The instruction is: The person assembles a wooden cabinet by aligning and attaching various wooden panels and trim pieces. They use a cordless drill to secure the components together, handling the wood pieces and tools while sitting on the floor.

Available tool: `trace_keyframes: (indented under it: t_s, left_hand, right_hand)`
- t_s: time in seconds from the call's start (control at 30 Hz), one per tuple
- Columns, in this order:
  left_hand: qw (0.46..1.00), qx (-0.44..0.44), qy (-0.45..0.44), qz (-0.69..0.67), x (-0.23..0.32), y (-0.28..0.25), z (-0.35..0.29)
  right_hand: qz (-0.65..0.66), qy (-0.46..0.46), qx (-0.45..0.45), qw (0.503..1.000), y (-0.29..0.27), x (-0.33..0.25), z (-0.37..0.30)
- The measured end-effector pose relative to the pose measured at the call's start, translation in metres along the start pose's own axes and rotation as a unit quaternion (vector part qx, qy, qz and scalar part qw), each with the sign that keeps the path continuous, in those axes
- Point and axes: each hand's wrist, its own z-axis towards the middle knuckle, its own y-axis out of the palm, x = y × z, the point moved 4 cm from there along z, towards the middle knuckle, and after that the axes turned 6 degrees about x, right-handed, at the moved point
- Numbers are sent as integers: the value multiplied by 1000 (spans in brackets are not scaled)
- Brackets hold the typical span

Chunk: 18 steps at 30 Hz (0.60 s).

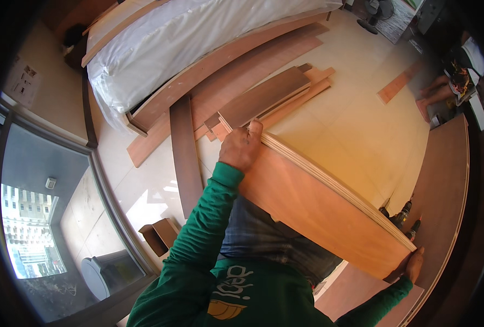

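Note:
A long orange-brown plywood board (313, 199) is held tilted across the front of my body, its layered edge turned upward. My left hand (242, 147) is closed around its far-left end, thumb at the top corner. At the near-right end my right hand (415, 265) grips the other corner; part of its fingers is hidden behind the wood. Just beyond that end lie a power drill (403, 213) and a second tool with an orange-red part (415, 229). A large brown panel (441, 191) extends along my right side.
A plastic-wrapped mattress (182, 52) on a wooden bed frame stands at the far left. Stacked dark planks (266, 95) and a long dark board (184, 158) lie on the floor. A small cardboard box (160, 235) sits by the glass door (40, 218). Another person's leg (433, 90) shows far right.

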Motion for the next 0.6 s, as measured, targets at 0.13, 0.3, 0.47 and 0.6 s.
trace_keyframes:
  t_s: [0.13, 0.3, 0.47, 0.6]
  left_hand:
    - [998, 28, 53, 21, -8, -4, 13]
    - [999, -8, 51, 12, 21, 7, 22]
    - [995, -24, 81, 49, 38, 21, 57]
    - [986, -71, 122, 93, 65, 31, 91]
  right_hand:
    - [17, -15, -31, 999, 19, -4, 22]
    - [98, -45, -18, 994, 16, -6, 46]
    - [36, -53, -33, 997, 22, -30, 93]
    - [-13, -132, -54, 990, 44, -52, 150]
